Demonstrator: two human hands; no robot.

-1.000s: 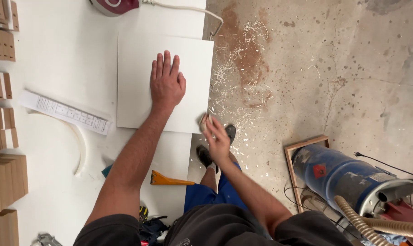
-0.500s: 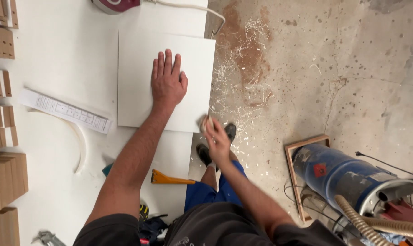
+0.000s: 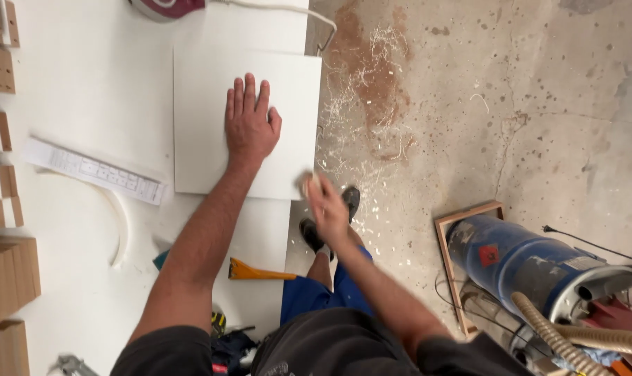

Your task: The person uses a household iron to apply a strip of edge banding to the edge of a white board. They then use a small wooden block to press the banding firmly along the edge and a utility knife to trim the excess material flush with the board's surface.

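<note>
A white square panel (image 3: 204,104) lies flat on the white workbench (image 3: 86,90), its right edge level with the bench edge. My left hand (image 3: 250,125) presses palm down on the panel, fingers spread, holding nothing. My right hand (image 3: 328,209) is at the panel's near right corner, blurred by motion. Its fingers are closed on a small pale pad (image 3: 310,184) that touches the panel's edge. My legs in blue trousers and dark shoes (image 3: 351,200) stand on the floor below it.
A printed paper strip (image 3: 93,170) and an orange-handled scraper (image 3: 257,271) lie on the bench. Wooden pieces (image 3: 6,278) line its left side, and a red tool (image 3: 166,7) sits at the top. A blue vacuum drum (image 3: 532,261) with hose (image 3: 574,338) stands at the right. Shavings (image 3: 372,104) litter the concrete.
My right hand has shifted slightly along the panel's near right corner and is now blurred. My left hand has stayed flat on the panel.
</note>
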